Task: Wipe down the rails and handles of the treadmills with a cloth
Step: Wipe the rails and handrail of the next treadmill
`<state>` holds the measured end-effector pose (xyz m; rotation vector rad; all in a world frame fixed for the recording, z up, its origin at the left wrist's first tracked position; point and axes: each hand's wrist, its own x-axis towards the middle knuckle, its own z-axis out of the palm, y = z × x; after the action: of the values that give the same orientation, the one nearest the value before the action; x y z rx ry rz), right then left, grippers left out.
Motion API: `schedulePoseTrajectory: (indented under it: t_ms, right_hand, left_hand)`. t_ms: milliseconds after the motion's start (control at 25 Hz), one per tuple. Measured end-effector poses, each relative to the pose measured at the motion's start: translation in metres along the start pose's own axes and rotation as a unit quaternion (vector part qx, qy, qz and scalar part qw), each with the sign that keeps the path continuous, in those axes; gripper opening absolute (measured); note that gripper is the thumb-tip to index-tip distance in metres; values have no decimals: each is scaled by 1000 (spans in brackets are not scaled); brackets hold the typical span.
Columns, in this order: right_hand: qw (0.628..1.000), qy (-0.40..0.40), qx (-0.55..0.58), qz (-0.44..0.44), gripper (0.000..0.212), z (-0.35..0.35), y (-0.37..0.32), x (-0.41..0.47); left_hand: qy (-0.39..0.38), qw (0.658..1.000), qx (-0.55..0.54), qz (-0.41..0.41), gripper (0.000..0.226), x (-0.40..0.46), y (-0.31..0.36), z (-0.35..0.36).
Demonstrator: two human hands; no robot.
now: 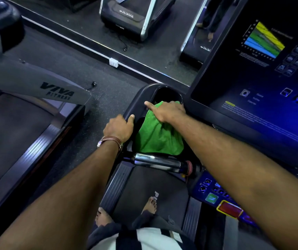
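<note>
The green cloth [158, 136] lies draped over the dark tray recess of the treadmill console [252, 87], at the console's left edge, its lower hem hanging just above the chrome handle bar [160, 162] that runs out from the console.

The right hand [166, 110] rests on the top of the cloth with fingers spread and fairly straight, index extended toward the recess rim; it presses the cloth down and is not clenched round it. The left hand [119, 128] sits just left of the cloth, fingers curled over the black side rail [135, 103] that borders the recess, thumb on the inner edge.

Status, as a judgement: wiping is in progress on this console's left tray area. The chrome handle bar below the cloth appears not yet covered. The neighbouring treadmill [36, 91], well left of the console, also remains.
</note>
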<state>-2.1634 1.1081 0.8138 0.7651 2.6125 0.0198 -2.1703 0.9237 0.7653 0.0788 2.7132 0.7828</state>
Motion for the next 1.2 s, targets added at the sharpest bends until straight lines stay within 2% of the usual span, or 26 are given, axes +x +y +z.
schedulePoseTrajectory:
  t_ms: [120,280,480,600,680,760,880,960,1080,1200]
  right_hand:
    - [998,-40,-12,38,122,-1,-8,8]
    - [999,14,26,19,117,5,6,23]
    - [978,8,198,-70,108,4,-14,27]
    - [944,-44,321,-59,111,6,-16,23]
    - [959,9,279,-57,93,16,-13,11]
    - [966,135,184,-119,63,34,-3,-5]
    - [915,274,-28,-296,57,70,16,-32]
    - [871,295,-138,-369,60,80,13,-36]
    - [836,269,-169,-448,64,84,18,-41]
    - [737,212,-255,-589,52,87,65,-42]
  left_hand:
    - [4,1000,-7,2,61,1,-2,0]
    - [8,1000,-6,9,61,4,-2,1]
    - [12,1000,7,4,61,6,6,3]
    - [9,1000,5,1,61,7,6,3]
    - [1,1000,1,-3,62,7,5,2]
    - [-4,1000,-4,-6,63,7,2,2]
    - [-18,1000,-7,1,63,5,-3,0]
    - [-31,999,-16,6,60,3,-4,-1]
    - [-55,997,-48,35,50,-1,-10,-6]
    - [-87,990,-88,65,49,-11,-36,-10]
